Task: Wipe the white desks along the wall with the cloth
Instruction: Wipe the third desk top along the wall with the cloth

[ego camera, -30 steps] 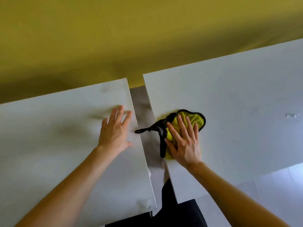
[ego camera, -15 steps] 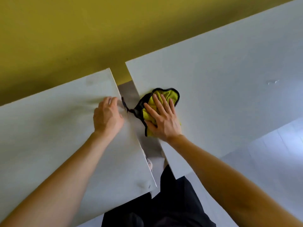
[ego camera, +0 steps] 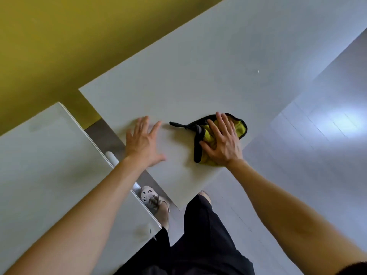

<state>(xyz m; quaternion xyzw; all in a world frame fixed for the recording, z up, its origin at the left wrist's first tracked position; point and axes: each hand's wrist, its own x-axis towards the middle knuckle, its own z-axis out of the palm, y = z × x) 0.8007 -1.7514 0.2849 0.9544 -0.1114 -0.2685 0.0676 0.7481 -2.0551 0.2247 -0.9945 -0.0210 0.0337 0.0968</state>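
Two white desks stand against a yellow wall: the left desk point(ego camera: 45, 175) and the right desk point(ego camera: 198, 72), with a narrow gap between them. A yellow cloth point(ego camera: 210, 133) with a black border and a black strap lies on the right desk near its front edge. My right hand point(ego camera: 222, 143) presses flat on the cloth with the fingers spread. My left hand point(ego camera: 143, 141) lies flat and open on the right desk, just left of the cloth's strap, holding nothing.
The yellow wall point(ego camera: 69, 40) runs behind both desks. A grey floor point(ego camera: 317, 145) lies to the right and in front. My foot in a light shoe point(ego camera: 153, 199) shows in the gap between the desks, beside a white desk leg point(ego camera: 112, 157).
My right hand has slid the cloth rightward from the right desk's left edge. My left hand left the left desk, crossed the gap and now rests on the right desk.
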